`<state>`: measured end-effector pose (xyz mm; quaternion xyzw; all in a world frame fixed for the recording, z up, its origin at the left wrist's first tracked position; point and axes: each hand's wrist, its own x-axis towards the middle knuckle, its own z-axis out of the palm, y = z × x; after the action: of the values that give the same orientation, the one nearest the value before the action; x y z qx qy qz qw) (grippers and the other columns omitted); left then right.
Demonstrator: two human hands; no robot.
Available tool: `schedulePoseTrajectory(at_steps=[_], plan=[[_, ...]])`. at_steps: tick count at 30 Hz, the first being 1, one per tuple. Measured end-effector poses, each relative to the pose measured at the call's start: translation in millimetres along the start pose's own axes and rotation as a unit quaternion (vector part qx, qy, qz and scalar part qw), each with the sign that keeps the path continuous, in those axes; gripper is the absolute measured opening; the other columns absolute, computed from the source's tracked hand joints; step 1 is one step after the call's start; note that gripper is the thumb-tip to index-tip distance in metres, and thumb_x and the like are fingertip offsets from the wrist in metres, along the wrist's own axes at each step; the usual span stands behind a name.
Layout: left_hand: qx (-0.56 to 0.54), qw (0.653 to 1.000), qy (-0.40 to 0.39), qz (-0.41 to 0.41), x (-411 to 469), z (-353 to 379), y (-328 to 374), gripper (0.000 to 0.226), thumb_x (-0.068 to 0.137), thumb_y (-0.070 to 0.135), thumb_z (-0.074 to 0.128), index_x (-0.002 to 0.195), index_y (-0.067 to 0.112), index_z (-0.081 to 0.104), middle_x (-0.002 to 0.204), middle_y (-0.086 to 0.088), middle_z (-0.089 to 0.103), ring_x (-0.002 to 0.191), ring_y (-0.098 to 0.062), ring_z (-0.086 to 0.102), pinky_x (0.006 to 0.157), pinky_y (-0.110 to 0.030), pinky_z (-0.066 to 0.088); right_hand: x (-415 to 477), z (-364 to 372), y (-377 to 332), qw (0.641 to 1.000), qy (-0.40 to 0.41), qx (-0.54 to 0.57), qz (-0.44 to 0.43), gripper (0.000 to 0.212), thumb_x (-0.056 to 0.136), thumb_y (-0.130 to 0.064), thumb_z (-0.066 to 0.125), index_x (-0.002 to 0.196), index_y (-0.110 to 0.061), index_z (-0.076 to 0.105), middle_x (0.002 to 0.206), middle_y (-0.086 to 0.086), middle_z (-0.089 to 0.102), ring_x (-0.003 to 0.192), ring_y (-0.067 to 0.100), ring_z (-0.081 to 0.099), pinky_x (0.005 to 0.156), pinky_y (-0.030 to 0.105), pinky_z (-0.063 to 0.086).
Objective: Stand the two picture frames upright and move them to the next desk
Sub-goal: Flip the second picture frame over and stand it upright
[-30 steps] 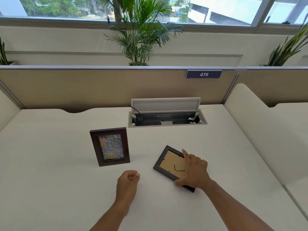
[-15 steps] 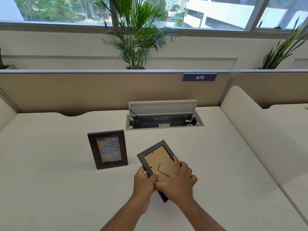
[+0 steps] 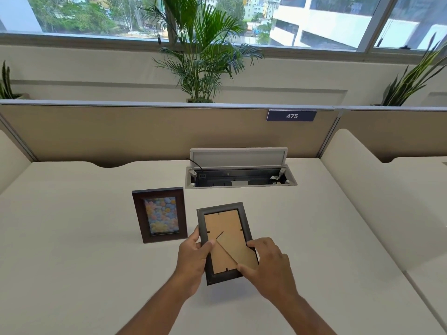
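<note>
A brown picture frame [image 3: 160, 215] with a colourful pebble photo stands upright on the white desk [image 3: 72, 238], left of centre. To its right I hold a black picture frame [image 3: 223, 223] lifted off the desk, its cardboard back facing me. My left hand [image 3: 193, 259] grips its left edge, thumb on the backing. My right hand [image 3: 268, 267] holds its lower right edge, fingers on the brown easel stand [image 3: 238, 252], which is folded out a little from the back.
An open cable box [image 3: 239, 172] with a raised lid is set into the desk behind the frames. A low cream divider [image 3: 377, 201] on the right separates this desk from the neighbouring desk [image 3: 425, 281]. A beige partition with a "475" label [image 3: 291, 115] closes the back.
The black frame was lying flat under my right hand. Both hands have picked it up, turned it to portrait with the back toward me, and the easel stand has come partly out.
</note>
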<state>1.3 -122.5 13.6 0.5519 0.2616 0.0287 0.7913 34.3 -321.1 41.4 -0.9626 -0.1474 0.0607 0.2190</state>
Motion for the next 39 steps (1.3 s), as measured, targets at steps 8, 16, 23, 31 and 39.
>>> schedulePoseTrajectory(at_steps=[8, 16, 23, 31, 39], plan=[[0.027, 1.0, 0.008, 0.01, -2, -1, 1, 0.059, 0.104, 0.014, 0.065, 0.158, 0.027, 0.048, 0.121, -0.009, 0.081, 0.11, -0.034, 0.077, 0.092, -0.057, 0.066, 1, -16, -14, 0.976, -0.051, 0.178, 0.112, 0.024, 0.085, -0.033, 0.069, 0.108, -0.032, 0.064, 0.114, -0.012, 0.062, 0.101, 0.012, 0.063, 0.09, 0.035, 0.055], [0.024, 1.0, 0.019, -0.002, -2, -1, 1, 0.055, 0.104, 0.016, 0.066, 0.155, 0.029, 0.05, 0.104, 0.001, 0.084, 0.105, -0.029, 0.077, 0.078, -0.046, 0.069, 2, -44, -23, 0.898, -0.106, 0.389, 0.179, 0.029, 0.094, -0.012, 0.053, 0.11, -0.029, 0.07, 0.114, 0.003, 0.072, 0.103, 0.026, 0.072, 0.068, 0.024, 0.05], [0.03, 0.999, 0.012, -0.014, -4, -3, 3, 0.037, 0.103, 0.014, 0.067, 0.138, 0.024, 0.062, 0.104, -0.005, 0.085, 0.104, -0.032, 0.078, 0.089, -0.054, 0.067, 9, -46, -15, 0.901, -0.087, 0.378, 0.194, 0.029, 0.097, -0.018, 0.055, 0.122, -0.027, 0.065, 0.12, 0.003, 0.07, 0.106, 0.022, 0.068, 0.079, 0.03, 0.054], [0.031, 0.999, 0.011, -0.019, -11, 9, 0, 0.022, 0.103, 0.019, 0.067, 0.125, 0.023, 0.071, 0.112, -0.002, 0.084, 0.108, -0.03, 0.078, 0.092, -0.058, 0.066, 30, -56, -38, 0.969, -0.006, 0.235, 0.072, 0.039, 0.1, -0.024, 0.057, 0.139, -0.019, 0.061, 0.134, -0.002, 0.069, 0.108, 0.005, 0.063, 0.079, 0.02, 0.047], [0.033, 0.999, -0.016, 0.033, -30, 38, 6, 0.021, 0.105, 0.015, 0.062, 0.113, 0.026, 0.078, 0.107, -0.002, 0.085, 0.101, -0.022, 0.082, 0.084, -0.038, 0.068, 35, -37, -82, 0.999, 0.02, 0.027, 0.003, 0.037, 0.091, -0.067, 0.051, 0.094, -0.03, 0.053, 0.084, -0.011, 0.061, 0.082, 0.014, 0.062, 0.081, 0.034, 0.057]])
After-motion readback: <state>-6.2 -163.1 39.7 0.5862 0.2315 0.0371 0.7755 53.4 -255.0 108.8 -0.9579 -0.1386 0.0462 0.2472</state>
